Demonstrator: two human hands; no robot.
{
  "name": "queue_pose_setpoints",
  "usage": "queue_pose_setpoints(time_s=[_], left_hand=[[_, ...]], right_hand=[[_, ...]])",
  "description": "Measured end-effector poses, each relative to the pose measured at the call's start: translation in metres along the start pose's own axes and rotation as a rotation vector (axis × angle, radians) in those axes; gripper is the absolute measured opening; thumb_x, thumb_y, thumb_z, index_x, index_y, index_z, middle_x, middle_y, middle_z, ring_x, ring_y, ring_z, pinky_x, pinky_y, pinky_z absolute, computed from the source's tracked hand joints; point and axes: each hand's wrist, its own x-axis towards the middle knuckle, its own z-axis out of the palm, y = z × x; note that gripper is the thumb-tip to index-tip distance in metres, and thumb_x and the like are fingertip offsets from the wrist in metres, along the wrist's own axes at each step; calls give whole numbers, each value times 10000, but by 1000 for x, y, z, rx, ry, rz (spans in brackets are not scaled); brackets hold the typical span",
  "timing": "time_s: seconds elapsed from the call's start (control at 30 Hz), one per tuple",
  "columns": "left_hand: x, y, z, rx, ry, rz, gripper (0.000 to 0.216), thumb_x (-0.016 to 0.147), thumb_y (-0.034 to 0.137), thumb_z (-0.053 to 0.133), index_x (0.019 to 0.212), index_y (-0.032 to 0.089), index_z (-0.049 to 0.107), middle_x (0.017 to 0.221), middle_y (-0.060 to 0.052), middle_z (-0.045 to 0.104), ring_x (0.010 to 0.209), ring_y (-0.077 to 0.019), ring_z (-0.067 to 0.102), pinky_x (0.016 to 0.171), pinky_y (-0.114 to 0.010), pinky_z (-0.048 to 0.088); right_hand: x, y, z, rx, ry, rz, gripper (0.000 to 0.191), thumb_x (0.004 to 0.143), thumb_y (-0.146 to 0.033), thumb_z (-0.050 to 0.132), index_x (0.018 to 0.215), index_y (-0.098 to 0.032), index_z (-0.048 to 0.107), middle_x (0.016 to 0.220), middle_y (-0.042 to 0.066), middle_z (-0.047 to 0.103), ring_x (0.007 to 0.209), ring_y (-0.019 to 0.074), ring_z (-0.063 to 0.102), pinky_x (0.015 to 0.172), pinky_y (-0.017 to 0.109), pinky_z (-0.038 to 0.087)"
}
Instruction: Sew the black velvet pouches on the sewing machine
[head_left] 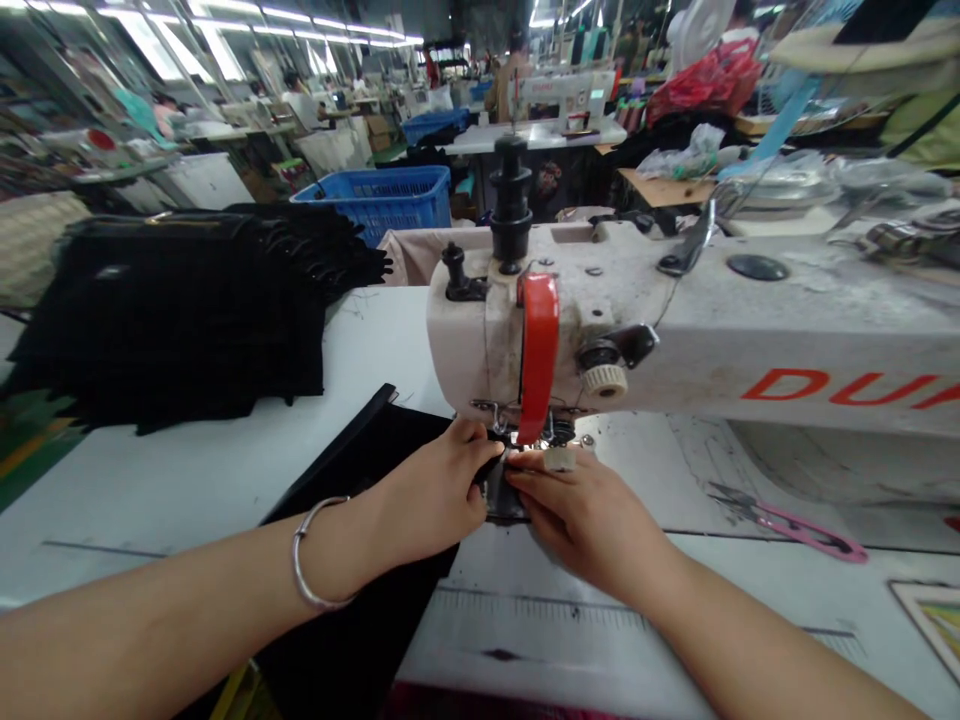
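Observation:
A piece of black fabric (352, 620) lies across the table under my left forearm and hangs over the front edge. My left hand (442, 480) is closed on its right end, close to the presser foot (517, 437) of the sewing machine (675, 310). A silver bangle (300, 560) circles that wrist. From the other side my right hand (592, 510) reaches in, its fingers pressed together and their tips almost meeting my left thumb. Whatever those right fingertips pinch is hidden. An orange-red guard (538, 350) hangs above both hands.
Pink-handled thread snips (810, 530) lie right of my right hand. A tall stack of black fabric pieces (172, 310) covers the table's left rear. Behind it stands a blue basket (390, 195). Printed ruler marks (540, 607) run along the table front. Other machines and people are farther back.

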Motion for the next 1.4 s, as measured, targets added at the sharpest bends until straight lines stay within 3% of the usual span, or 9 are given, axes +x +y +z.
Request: queue_pose_setpoints(time_s=[0.23, 0.37, 0.57, 0.83, 1.03, 1.1, 1.2, 1.3, 1.4], left_hand=[[-2, 5, 5, -21, 12, -50, 425, 673, 11, 498, 1072, 122, 592, 1022, -101, 625, 1052, -272, 595, 930, -423, 527], [5, 0, -11, -72, -115, -88, 336, 761, 54, 560, 1079, 139, 625, 953, -66, 664, 982, -247, 641, 899, -386, 536], [-1, -18, -24, 111, -174, 114, 342, 991, 212, 434, 1301, 158, 567, 1363, -119, 567, 1293, -264, 499, 1117, -461, 375], [-34, 3, 17, 204, -8, 74, 487, 958, 208, 498, 1420, 85, 406, 1476, -186, 431, 1377, -317, 385, 1109, -515, 386], [-24, -19, 2, 97, -82, 97, 502, 971, 256, 508, 1447, 154, 386, 1505, -146, 416, 1416, -272, 353, 1167, -517, 315], [-38, -26, -9, 110, -102, 3, 536, 973, 284, 512, 1480, 232, 346, 1536, -100, 384, 1446, -282, 300, 1178, -574, 257], [-86, -30, -17, 82, 90, -317, 663, 936, 406, 566, 1517, 284, 273, 1589, -93, 276, 1466, -336, 231, 1167, -630, 224], [-136, -24, -11, -310, 296, -657, 767, 871, 457, 641, 1517, 324, 249, 1567, -95, 319, 1403, -345, 370, 1120, -598, 349], [-152, -8, -5, -791, 531, -858, 893, 755, 382, 779, 1498, 350, 283, 1481, -97, 457, 1296, -330, 515, 999, -464, 523]], right_hand=[[1, -1, -1, 9, -17, -6, 239, 944, -135, 496, 1085, -162, 688, 1133, 108, 680, 1108, 263, 588, 958, 476, 494], [1, -2, -2, 10, -8, -4, 223, 944, -133, 503, 1056, -161, 693, 1116, 106, 680, 1101, 261, 589, 955, 471, 495], [-2, -1, 1, -19, 22, -34, 303, 956, -155, 510, 1234, -178, 627, 1144, 113, 665, 1083, 250, 596, 922, 461, 518], [-5, -1, 2, -9, 61, -51, 243, 941, -164, 568, 1148, -200, 689, 1136, 102, 658, 1118, 260, 574, 933, 468, 512], [-3, -2, 3, -21, 64, -22, 266, 944, -149, 561, 1184, -178, 672, 1146, 129, 645, 1116, 272, 579, 956, 505, 505], [-8, -10, 1, 16, 55, 38, 312, 912, -127, 592, 1218, -159, 644, 1193, 142, 620, 1155, 286, 557, 994, 520, 486], [-21, -33, 5, 203, 71, 219, 430, 829, -83, 641, 1250, -162, 603, 1300, 145, 547, 1235, 291, 505, 1062, 520, 438], [-32, -58, 21, 640, 217, 452, 560, 754, -72, 627, 1286, -221, 537, 1402, 120, 462, 1256, 252, 506, 1032, 445, 478], [-27, -75, 37, 1123, 404, 712, 617, 737, -184, 668, 1309, -235, 440, 1262, 114, 577, 944, 183, 663, 784, 322, 576]])
